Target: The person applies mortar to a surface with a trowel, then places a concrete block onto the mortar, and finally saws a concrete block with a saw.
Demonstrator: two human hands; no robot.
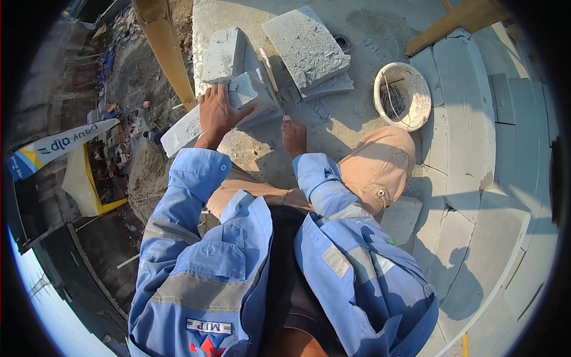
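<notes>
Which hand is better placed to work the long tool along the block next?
Right, most likely. The right hand is already closed on the long tool, whose blade lies against the grey block. The left hand is spread flat on that block, bracing it.

So from where I'm watching, both my arms are stretched out forward and down, blue sleeves running right up to the wrists. My left hand [217, 113] is flat, palm down, fingers spread and pressing. My right hand [294, 135] sits lower and closer in, curled into a fist-like grip, knuckles up. The two hands are near each other but not touching. Elbows slightly bent, knees tucked under.
</notes>
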